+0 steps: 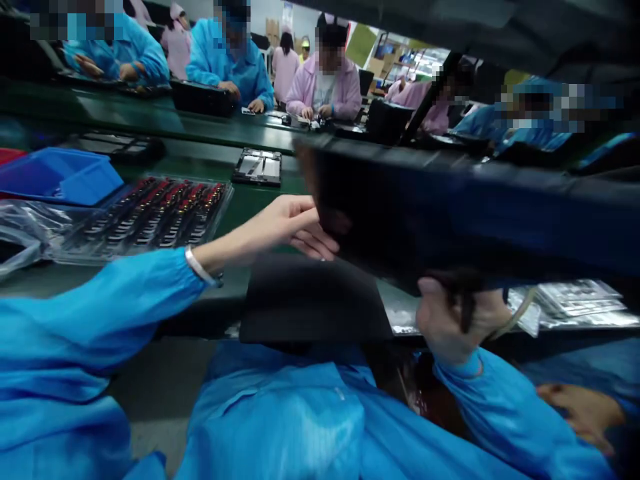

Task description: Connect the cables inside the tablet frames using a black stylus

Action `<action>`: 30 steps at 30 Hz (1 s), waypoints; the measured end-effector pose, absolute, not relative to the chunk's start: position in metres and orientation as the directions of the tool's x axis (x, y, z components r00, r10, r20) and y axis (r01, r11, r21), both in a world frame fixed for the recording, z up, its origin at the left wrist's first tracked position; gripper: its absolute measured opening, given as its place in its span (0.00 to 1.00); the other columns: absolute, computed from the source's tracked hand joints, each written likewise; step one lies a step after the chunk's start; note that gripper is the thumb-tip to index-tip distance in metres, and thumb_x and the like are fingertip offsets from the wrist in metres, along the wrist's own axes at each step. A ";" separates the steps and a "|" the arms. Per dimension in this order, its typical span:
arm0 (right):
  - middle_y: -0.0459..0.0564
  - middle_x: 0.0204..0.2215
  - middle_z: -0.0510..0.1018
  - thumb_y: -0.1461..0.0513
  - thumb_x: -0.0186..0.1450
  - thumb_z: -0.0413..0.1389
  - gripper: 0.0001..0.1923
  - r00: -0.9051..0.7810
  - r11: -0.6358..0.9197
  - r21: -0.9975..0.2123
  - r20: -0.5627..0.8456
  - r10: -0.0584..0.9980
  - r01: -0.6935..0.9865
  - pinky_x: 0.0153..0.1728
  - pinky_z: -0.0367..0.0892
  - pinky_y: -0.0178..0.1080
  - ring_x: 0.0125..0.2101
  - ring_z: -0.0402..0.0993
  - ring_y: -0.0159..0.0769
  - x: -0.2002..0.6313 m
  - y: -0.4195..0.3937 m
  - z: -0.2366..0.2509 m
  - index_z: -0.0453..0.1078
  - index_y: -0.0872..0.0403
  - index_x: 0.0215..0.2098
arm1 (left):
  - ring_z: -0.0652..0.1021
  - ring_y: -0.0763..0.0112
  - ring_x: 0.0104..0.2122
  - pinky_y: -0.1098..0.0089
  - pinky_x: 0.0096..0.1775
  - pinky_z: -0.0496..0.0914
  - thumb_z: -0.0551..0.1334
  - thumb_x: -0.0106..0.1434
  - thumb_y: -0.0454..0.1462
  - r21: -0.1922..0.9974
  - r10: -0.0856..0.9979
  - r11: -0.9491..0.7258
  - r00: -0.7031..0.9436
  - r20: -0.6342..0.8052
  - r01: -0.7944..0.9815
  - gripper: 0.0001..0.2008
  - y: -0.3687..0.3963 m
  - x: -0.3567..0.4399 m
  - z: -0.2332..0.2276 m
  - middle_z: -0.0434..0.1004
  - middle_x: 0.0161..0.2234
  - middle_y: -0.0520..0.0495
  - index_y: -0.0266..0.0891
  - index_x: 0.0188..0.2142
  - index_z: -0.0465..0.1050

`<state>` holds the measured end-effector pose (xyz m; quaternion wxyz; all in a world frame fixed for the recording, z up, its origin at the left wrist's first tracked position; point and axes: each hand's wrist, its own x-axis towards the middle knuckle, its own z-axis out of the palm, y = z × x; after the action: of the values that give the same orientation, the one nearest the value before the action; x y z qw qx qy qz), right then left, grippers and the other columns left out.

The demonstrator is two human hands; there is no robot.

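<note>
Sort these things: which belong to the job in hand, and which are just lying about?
Likely in the job:
large dark panel, with left hand and right hand at its edges

Likely lying about:
blue bin
clear tray of dark parts
framed device

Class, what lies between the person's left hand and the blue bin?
In the head view, a clear tray holding rows of small parts lies between the left hand and the blue bin, with green surface between tray and hand.
</note>
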<state>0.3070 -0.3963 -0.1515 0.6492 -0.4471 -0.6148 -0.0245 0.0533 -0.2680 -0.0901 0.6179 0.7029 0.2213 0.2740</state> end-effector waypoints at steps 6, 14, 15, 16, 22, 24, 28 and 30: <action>0.42 0.43 0.85 0.58 0.57 0.70 0.13 0.583 0.417 -0.909 0.351 0.732 0.024 0.67 0.65 0.48 0.55 0.77 0.42 0.289 -0.391 -0.135 0.79 0.45 0.40 | 0.78 0.76 0.20 0.79 0.23 0.73 0.66 0.68 0.39 0.939 0.700 -0.341 0.653 0.290 -0.051 0.11 -0.299 0.048 -0.095 0.79 0.23 0.53 0.39 0.37 0.65; 0.43 0.54 0.81 0.59 0.66 0.63 0.15 0.335 0.109 -0.972 0.034 0.941 -0.209 0.64 0.69 0.51 0.60 0.74 0.41 0.290 -0.395 -0.136 0.76 0.45 0.52 | 0.74 0.80 0.15 0.82 0.17 0.65 0.58 0.74 0.41 0.989 0.798 -0.097 0.584 0.147 -0.116 0.19 -0.286 0.058 -0.121 0.77 0.20 0.51 0.36 0.27 0.64; 0.43 0.55 0.80 0.58 0.67 0.62 0.15 0.303 0.073 -0.970 -0.001 0.953 -0.233 0.63 0.70 0.51 0.60 0.74 0.41 0.290 -0.394 -0.137 0.75 0.45 0.53 | 0.74 0.80 0.15 0.83 0.17 0.65 0.57 0.75 0.41 0.993 0.810 -0.039 0.579 0.097 -0.112 0.20 -0.284 0.059 -0.123 0.77 0.20 0.50 0.36 0.26 0.63; 0.43 0.55 0.81 0.58 0.68 0.61 0.16 0.277 0.040 -0.967 -0.032 0.960 -0.253 0.63 0.70 0.51 0.59 0.75 0.40 0.290 -0.393 -0.137 0.75 0.45 0.54 | 0.74 0.80 0.15 0.83 0.17 0.64 0.57 0.75 0.40 0.994 0.816 0.012 0.576 0.052 -0.107 0.20 -0.283 0.059 -0.126 0.76 0.19 0.50 0.35 0.25 0.63; 0.45 0.54 0.81 0.57 0.68 0.61 0.17 0.210 -0.039 -0.960 -0.100 0.973 -0.276 0.62 0.71 0.51 0.57 0.77 0.41 0.294 -0.388 -0.143 0.75 0.45 0.55 | 0.72 0.82 0.15 0.83 0.17 0.63 0.57 0.75 0.40 0.989 0.822 0.112 0.568 -0.035 -0.101 0.20 -0.273 0.062 -0.140 0.75 0.19 0.51 0.35 0.25 0.64; 0.45 0.53 0.82 0.57 0.68 0.61 0.16 0.202 -0.041 -0.963 -0.097 0.975 -0.267 0.62 0.71 0.52 0.57 0.77 0.41 0.295 -0.387 -0.145 0.75 0.45 0.54 | 0.72 0.82 0.15 0.83 0.17 0.63 0.57 0.75 0.40 0.988 0.821 0.120 0.569 -0.042 -0.100 0.20 -0.270 0.062 -0.143 0.75 0.19 0.51 0.35 0.25 0.64; 0.45 0.52 0.83 0.58 0.67 0.62 0.15 0.216 -0.053 -0.960 -0.116 0.969 -0.276 0.61 0.72 0.53 0.57 0.77 0.41 0.294 -0.385 -0.148 0.75 0.46 0.53 | 0.72 0.82 0.15 0.83 0.18 0.63 0.58 0.75 0.42 0.990 0.813 0.097 0.581 -0.022 -0.099 0.20 -0.269 0.061 -0.148 0.75 0.20 0.51 0.35 0.26 0.65; 0.46 0.52 0.82 0.58 0.67 0.62 0.15 0.234 -0.047 -0.967 -0.108 0.966 -0.252 0.62 0.71 0.53 0.58 0.76 0.42 0.294 -0.384 -0.143 0.76 0.47 0.52 | 0.73 0.82 0.16 0.83 0.19 0.64 0.59 0.74 0.43 0.993 0.807 0.070 0.590 0.000 -0.096 0.20 -0.268 0.059 -0.148 0.76 0.20 0.51 0.35 0.26 0.65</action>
<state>0.2939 -0.3835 -0.1433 0.5958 -0.5119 -0.3487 0.5113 0.0588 -0.2682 -0.1477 0.6668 0.5921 0.3003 0.3385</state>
